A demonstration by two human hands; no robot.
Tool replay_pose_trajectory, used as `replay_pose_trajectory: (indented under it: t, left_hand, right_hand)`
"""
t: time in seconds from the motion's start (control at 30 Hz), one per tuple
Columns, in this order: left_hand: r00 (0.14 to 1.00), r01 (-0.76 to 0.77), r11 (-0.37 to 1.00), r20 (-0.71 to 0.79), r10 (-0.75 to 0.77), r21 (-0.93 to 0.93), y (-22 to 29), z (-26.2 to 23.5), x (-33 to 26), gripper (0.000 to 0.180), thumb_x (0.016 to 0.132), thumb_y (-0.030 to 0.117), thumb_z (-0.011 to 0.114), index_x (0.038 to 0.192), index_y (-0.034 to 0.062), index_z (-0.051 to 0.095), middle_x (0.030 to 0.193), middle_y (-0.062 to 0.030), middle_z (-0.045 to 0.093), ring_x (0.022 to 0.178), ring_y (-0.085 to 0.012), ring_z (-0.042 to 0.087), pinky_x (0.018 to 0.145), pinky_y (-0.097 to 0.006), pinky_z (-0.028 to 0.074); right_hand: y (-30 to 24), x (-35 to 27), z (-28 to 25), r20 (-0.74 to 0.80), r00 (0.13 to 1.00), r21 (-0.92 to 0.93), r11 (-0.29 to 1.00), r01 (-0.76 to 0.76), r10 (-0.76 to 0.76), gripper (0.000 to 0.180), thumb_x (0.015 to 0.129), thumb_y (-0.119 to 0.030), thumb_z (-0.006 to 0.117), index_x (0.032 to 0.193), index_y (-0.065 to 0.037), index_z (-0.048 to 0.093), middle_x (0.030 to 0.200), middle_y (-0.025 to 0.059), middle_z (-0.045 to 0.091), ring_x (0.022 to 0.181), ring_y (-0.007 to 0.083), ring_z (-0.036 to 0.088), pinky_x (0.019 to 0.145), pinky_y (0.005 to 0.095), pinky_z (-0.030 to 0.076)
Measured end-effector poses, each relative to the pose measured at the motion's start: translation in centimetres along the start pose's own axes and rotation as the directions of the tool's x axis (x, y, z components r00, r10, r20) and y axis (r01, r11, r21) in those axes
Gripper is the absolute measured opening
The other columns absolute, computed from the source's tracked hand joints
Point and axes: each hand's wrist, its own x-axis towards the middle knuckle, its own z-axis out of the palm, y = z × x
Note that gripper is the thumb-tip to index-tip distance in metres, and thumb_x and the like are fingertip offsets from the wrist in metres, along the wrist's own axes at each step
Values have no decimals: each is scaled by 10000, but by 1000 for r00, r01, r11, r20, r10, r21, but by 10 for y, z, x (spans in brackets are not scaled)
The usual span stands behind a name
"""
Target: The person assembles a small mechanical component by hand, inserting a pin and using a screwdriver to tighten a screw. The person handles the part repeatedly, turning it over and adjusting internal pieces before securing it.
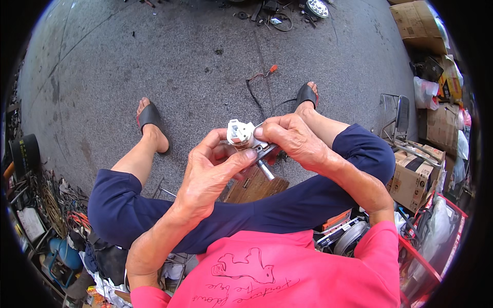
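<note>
Between my hands, above my lap, is a small mechanism with a white plastic housing (239,132) and a dark metal body with a silver shaft (265,170) pointing down toward me. My left hand (208,167) holds it from the left, thumb pressed on its lower side and fingers curled behind. From the right, my right hand (295,137) pinches the housing's edge between thumb and bent index finger. The other right fingers are partly hidden behind the part. A dark cable (253,96) ending in an orange connector (273,68) lies on the ground beyond it.
Below my hands is a worn wooden board (255,187). Cardboard boxes (417,177) and a metal-framed stand (396,118) line the right side. Wires and tools crowd the left, near a blue tank (65,254). Loose parts (277,18) lie at the far edge.
</note>
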Motion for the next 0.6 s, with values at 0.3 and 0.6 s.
replay_pose_trajectory:
  t: [0.3, 0.6]
  left_hand:
    - [998, 2, 999, 65, 0, -32, 6, 2, -2, 436, 834, 61, 671, 1250, 55, 541, 972, -12, 618, 845, -85, 580, 725, -235, 487]
    - [991, -77, 994, -112, 69, -72, 47, -39, -10, 433, 851, 57, 568, 1273, 56, 469, 1056, -123, 613, 623, -108, 563, 502, -185, 451]
  right_hand:
    - [3, -1, 0, 34, 999, -54, 999, 9, -7, 337, 890, -299, 594, 838, 26, 665, 699, 58, 634, 600, 94, 590, 538, 232, 477]
    - [-13, 19, -15, 96, 993, 57, 996, 64, -70, 401, 916, -378, 587, 848, 13, 648, 735, 93, 661, 542, 109, 600, 497, 241, 492]
